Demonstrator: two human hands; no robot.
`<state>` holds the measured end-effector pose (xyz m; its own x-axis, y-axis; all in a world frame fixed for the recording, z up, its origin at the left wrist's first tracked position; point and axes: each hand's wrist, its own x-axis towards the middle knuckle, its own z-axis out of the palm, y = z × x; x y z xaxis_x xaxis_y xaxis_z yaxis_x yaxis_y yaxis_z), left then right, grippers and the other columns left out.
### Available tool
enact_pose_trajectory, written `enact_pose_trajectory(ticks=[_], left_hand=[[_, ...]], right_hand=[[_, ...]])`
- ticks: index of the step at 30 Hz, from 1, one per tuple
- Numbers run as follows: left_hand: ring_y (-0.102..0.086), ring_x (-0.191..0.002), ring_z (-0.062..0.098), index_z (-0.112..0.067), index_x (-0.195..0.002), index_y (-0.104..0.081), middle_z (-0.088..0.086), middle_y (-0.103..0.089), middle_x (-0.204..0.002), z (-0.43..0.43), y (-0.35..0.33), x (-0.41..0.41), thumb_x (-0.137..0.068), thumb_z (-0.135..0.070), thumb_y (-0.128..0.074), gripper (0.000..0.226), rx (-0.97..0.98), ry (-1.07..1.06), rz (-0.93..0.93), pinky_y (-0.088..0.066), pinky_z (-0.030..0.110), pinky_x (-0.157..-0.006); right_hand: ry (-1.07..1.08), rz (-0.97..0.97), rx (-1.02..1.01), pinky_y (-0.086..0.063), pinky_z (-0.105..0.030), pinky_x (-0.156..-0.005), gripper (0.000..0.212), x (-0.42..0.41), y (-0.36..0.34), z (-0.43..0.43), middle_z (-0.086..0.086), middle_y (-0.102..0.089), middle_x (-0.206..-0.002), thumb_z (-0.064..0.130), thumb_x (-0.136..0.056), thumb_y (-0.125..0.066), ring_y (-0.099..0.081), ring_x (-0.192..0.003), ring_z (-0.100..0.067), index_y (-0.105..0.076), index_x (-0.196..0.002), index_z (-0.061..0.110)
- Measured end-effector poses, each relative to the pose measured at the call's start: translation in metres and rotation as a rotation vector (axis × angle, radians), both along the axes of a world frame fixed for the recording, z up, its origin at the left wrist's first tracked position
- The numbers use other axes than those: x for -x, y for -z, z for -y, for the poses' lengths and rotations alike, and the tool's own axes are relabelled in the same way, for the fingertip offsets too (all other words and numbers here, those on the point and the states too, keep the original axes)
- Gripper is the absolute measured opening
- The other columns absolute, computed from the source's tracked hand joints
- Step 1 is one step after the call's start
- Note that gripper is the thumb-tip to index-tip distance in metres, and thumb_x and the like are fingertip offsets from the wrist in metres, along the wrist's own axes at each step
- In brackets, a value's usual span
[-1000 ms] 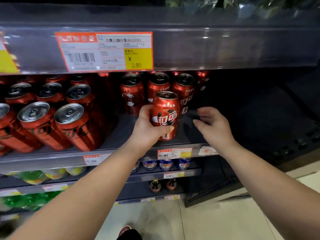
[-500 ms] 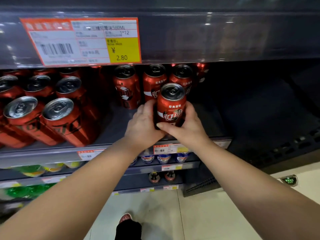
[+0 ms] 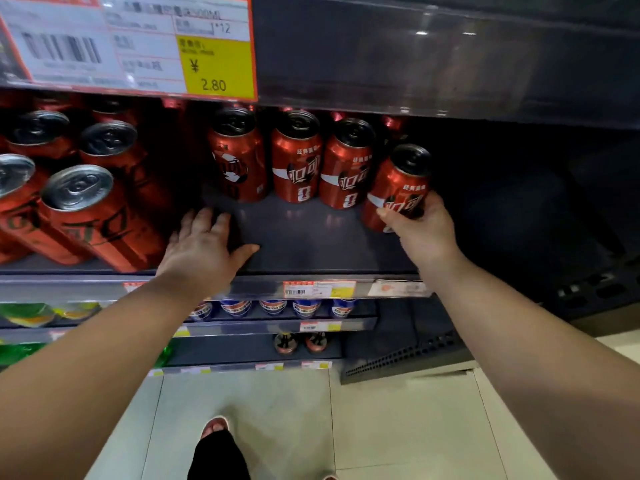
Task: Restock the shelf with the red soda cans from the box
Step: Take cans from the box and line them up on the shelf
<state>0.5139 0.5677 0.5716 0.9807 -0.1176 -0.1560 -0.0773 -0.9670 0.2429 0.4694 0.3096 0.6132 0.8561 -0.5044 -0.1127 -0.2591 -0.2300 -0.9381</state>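
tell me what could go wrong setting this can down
1. The red soda can in the right hand is tilted; set down like that, it may tip or knock the neighbouring can.
2. It is close to the right end of the shelf, so it could slip off.

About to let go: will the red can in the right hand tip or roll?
Likely to tip: the red soda can leans in the right hand, seemingly not flat on the shelf. Once down, its round glossy wall would probably roll.

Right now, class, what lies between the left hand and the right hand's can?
Head view: only bare shelf separates the left hand from the held can; three upright cans stand farther back.
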Motion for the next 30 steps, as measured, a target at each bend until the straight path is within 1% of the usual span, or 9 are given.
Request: enact_pose_trajectory(ticks=[3,7,10,13,16,21,26,28,30], left_hand=[[-0.001,-0.146,0.028,-0.016,-0.149,-0.017,0.008,-0.006,-0.159,0.000,0.001,-0.001,-0.090,-0.057,-0.040,0.076,-0.010,0.006,-0.031,-0.006,0.043,-0.119],[0.001,-0.146,0.027,-0.016,-0.150,-0.014,0.008,-0.003,-0.160,0.001,0.000,-0.001,-0.090,-0.057,-0.037,0.076,-0.034,0.010,-0.044,-0.005,0.043,-0.118],[0.002,-0.146,0.027,-0.017,-0.150,-0.013,0.008,-0.002,-0.160,0.001,0.001,-0.001,-0.091,-0.058,-0.035,0.076,-0.054,0.014,-0.048,-0.004,0.043,-0.118],[0.002,-0.146,0.028,-0.017,-0.150,-0.012,0.008,-0.001,-0.160,0.002,0.001,-0.002,-0.091,-0.058,-0.034,0.076,-0.066,0.018,-0.057,-0.005,0.044,-0.118],[0.002,-0.146,0.028,-0.017,-0.150,-0.012,0.008,-0.001,-0.160,0.002,0.001,-0.002,-0.091,-0.058,-0.034,0.076,-0.076,0.022,-0.057,-0.005,0.044,-0.118],[0.004,-0.146,0.028,-0.016,-0.151,-0.009,0.008,0.002,-0.160,0.003,0.000,-0.002,-0.091,-0.058,-0.032,0.076,-0.099,0.024,-0.071,-0.004,0.044,-0.118],[0.005,-0.146,0.028,-0.017,-0.151,-0.007,0.007,0.004,-0.160,0.002,0.001,-0.003,-0.091,-0.059,-0.030,0.076,-0.111,0.030,-0.085,-0.003,0.044,-0.118],[0.005,-0.146,0.028,-0.017,-0.151,-0.006,0.007,0.004,-0.160,0.002,0.001,-0.004,-0.091,-0.059,-0.030,0.076,-0.117,0.030,-0.091,-0.003,0.044,-0.118],[0.005,-0.146,0.029,-0.017,-0.151,-0.006,0.007,0.005,-0.160,0.002,0.001,-0.004,-0.091,-0.059,-0.029,0.076,-0.118,0.033,-0.096,-0.003,0.045,-0.118]], right_hand=[[0.061,0.019,-0.039,-0.042,-0.028,-0.090,0.071,-0.012,0.006,0.003,0.002,-0.054,-0.123,0.014,-0.077,-0.075,-0.051,-0.108,-0.011,-0.036,-0.136,0.015],[0.094,0.018,-0.003,-0.043,-0.031,-0.094,0.079,-0.019,0.016,0.000,-0.004,-0.050,-0.134,0.018,-0.072,-0.079,-0.050,-0.118,-0.017,-0.035,-0.138,0.018],[0.063,0.007,-0.035,-0.042,-0.023,-0.083,0.073,-0.022,0.013,0.002,0.004,-0.050,-0.126,0.014,-0.080,-0.073,-0.047,-0.110,-0.010,-0.034,-0.141,0.017],[0.058,-0.001,-0.040,-0.044,-0.033,-0.093,0.073,-0.026,0.011,0.007,-0.001,-0.049,-0.135,0.014,-0.082,-0.070,-0.047,-0.123,-0.018,-0.030,-0.142,0.017],[0.048,-0.033,0.005,-0.043,-0.042,-0.102,0.070,-0.028,0.011,0.008,-0.003,-0.044,-0.142,0.019,-0.083,-0.069,-0.045,-0.128,-0.022,-0.032,-0.143,0.019],[0.037,-0.057,0.022,-0.042,-0.046,-0.103,0.068,-0.031,0.013,0.011,-0.004,-0.044,-0.142,0.023,-0.085,-0.068,-0.045,-0.128,-0.024,-0.033,-0.143,0.023],[0.077,-0.061,-0.011,-0.042,-0.041,-0.103,0.066,-0.031,0.013,0.008,-0.004,-0.045,-0.142,0.023,-0.084,-0.069,-0.046,-0.128,-0.024,-0.036,-0.142,0.020],[0.082,-0.057,-0.025,-0.040,-0.036,-0.102,0.065,-0.031,0.014,0.007,-0.004,-0.046,-0.141,0.021,-0.084,-0.069,-0.045,-0.129,-0.023,-0.037,-0.141,0.019],[0.071,-0.056,-0.017,-0.037,-0.029,-0.095,0.064,-0.029,0.013,0.005,-0.004,-0.047,-0.141,0.019,-0.085,-0.068,-0.045,-0.129,-0.022,-0.037,-0.141,0.017]])
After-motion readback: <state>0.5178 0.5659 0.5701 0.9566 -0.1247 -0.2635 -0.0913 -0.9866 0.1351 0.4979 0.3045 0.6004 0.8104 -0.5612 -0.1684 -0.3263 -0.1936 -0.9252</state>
